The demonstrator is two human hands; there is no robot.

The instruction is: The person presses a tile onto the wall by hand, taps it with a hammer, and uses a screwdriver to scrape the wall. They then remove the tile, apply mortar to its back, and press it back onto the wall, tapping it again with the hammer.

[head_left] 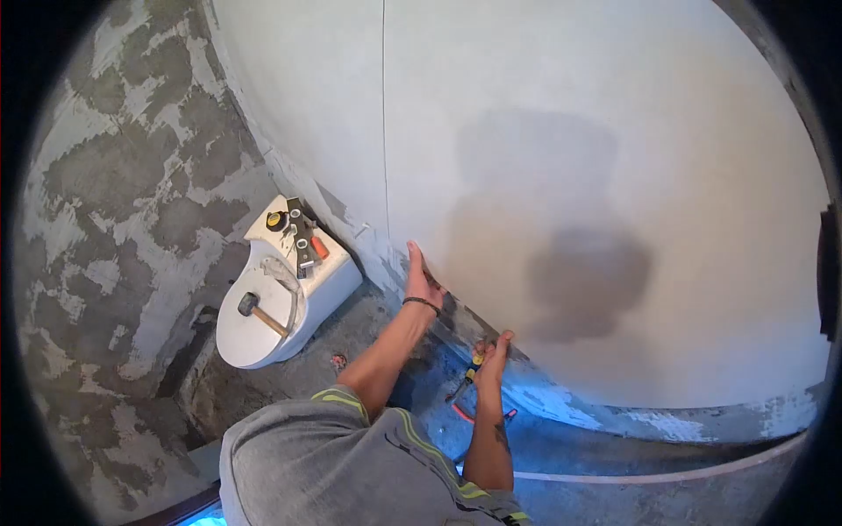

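A big pale wall panel (702,219) with a dark vertical joint near its left side fills the upper view. My left hand (422,285) is at the panel's lower edge, thumb stretched up against its face, the other fingers hidden at the edge. Farther right along that edge is my right hand (493,361), its fingers wrapped round a hand tool (474,368) with a yellow-and-black handle. The tool's metal end points down and left; its exact kind I cannot tell. My right thumb points up beside the panel edge.
At left stands a white toilet (338,282). On it lie a rubber mallet (266,315), a tape measure (276,221), a dark level-like tool (303,237) and an orange-red piece (319,248). A red-ended object (510,415) is below my right hand. Patchy plastered wall (114,175) rises at left.
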